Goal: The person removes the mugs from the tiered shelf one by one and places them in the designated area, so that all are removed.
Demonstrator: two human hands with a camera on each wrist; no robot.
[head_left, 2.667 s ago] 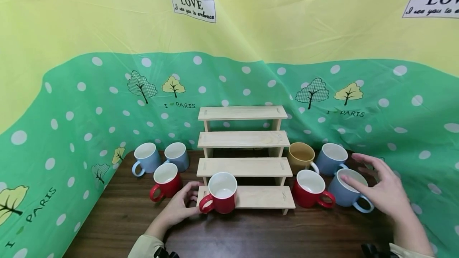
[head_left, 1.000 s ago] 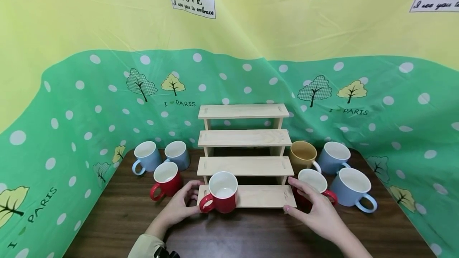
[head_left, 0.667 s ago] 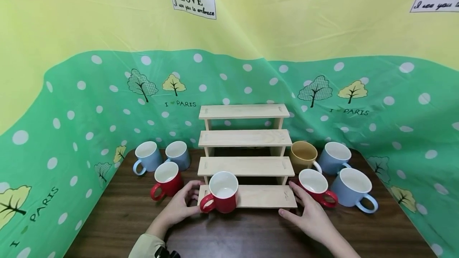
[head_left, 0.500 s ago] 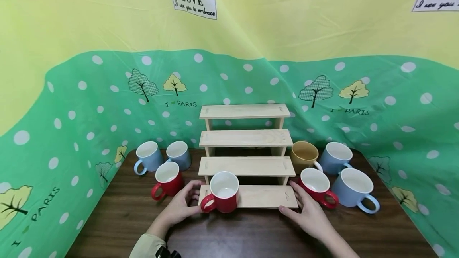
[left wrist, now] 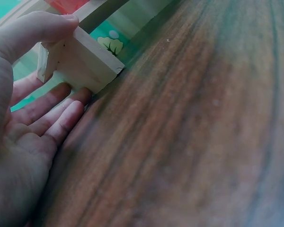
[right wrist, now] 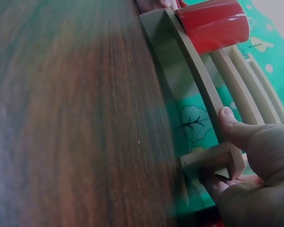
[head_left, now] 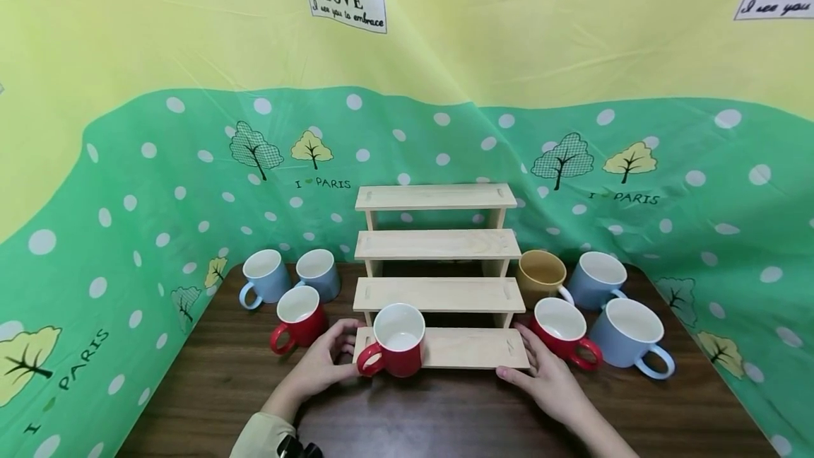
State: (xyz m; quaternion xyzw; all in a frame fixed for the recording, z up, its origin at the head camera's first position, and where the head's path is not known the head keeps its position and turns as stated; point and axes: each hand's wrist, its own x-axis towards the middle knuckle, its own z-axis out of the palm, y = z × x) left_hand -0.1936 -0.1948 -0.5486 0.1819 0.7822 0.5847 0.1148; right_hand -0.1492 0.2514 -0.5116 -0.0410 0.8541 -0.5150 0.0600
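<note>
A four-step wooden display stand (head_left: pixel 439 295) stands on the table in the head view. A red mug (head_left: pixel 397 355) with a white inside sits upright on the left half of its lowest step, handle to the left. My left hand (head_left: pixel 320 362) grips that step's left end, its thumb (left wrist: pixel 57 26) at the front edge and its fingers around the side panel. At the opposite end, my right hand (head_left: pixel 552 380) pinches the step, with the thumb (right wrist: pixel 234 127) on the front edge and the fingertips by the end panel, partly hidden.
Left of the stand are two blue mugs (head_left: pixel 266 281) and a red mug (head_left: pixel 305 320). Right of it stand a mustard-yellow mug (head_left: pixel 534 288), another red mug (head_left: pixel 552 334) and two more blue mugs (head_left: pixel 615 341). A patterned cloth (head_left: pixel 439 147) hangs behind the brown table (head_left: pixel 407 415).
My right hand has come from the front blue mug on the right to the right end of the lowest step. My left hand and the red mug on the stand keep their places.
</note>
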